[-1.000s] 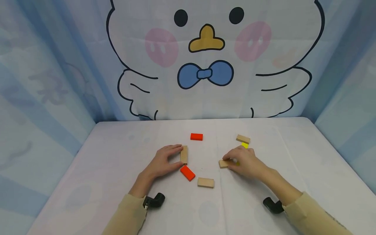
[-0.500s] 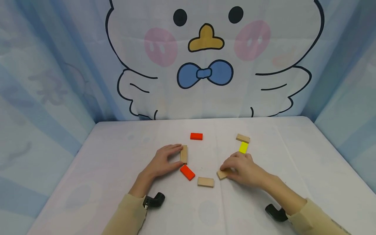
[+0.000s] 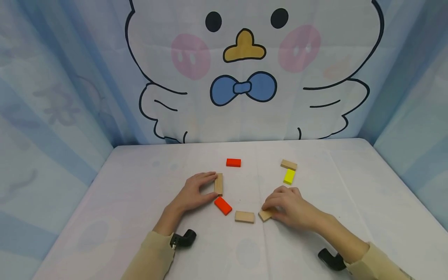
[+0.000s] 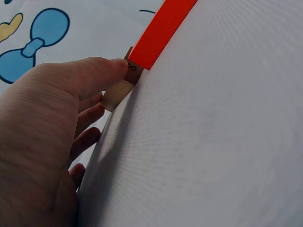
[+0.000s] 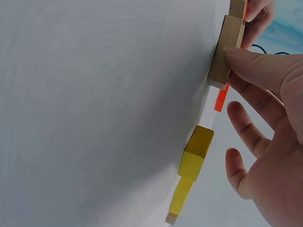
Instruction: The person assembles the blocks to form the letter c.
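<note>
Right hand [image 3: 291, 208] has slid its plain wooden block [image 3: 265, 216] down the frame since a second ago, thumb and fingers pinching it, now just right of the lower-centre wooden block [image 3: 244, 217]. Left hand [image 3: 191, 193] hasn't moved, thumb and fingertips gripping the mid-frame wooden block [image 3: 218, 184] (slanted red block [image 3: 223, 206] just below it). Yellow block [image 3: 289, 177] lies above right hand

The head view faced forward and down, wrist views nearer along the tabletop [image 3: 217, 256], head and left-wrist sharing the upper-frame bow tie [image 3: 242, 88].
</note>
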Motion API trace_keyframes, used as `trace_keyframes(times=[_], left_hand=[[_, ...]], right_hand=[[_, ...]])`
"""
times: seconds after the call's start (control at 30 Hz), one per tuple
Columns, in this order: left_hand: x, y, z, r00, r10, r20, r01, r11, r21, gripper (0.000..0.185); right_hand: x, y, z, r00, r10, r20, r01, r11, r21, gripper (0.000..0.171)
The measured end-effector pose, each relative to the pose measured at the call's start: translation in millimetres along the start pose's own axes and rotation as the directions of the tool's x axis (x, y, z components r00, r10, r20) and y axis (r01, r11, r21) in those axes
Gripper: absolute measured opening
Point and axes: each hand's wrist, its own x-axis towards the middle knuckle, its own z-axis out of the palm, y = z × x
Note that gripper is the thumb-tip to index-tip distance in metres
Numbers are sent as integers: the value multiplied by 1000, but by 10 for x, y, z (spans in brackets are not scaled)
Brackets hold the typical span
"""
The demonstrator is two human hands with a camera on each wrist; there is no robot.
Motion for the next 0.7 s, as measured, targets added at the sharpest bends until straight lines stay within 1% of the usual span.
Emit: trace_keyframes(times=[0.17,0.33,0.5,0.7], left_hand=[[2,-5,5,1000,-1,-2,1,1000,-1,60],[0,4,2,1000,0,-4,0,1000,-2,60],[-2,17,-4,1000,15,-17,-15,1000,2,59],[-1,13,-1,1000,2,-3,-2,1000,7,60]], right_hand=[[-10,-9,12,1000,-20,0,20,1000,4,27],[-15,-16,29,1000,-21,7,21,1000,4,28],[-11,-22,46,1000,-28,-1,28,1000,-2,29],[-8,-25,55,1000,-30,-1,30,1000,3,29]])
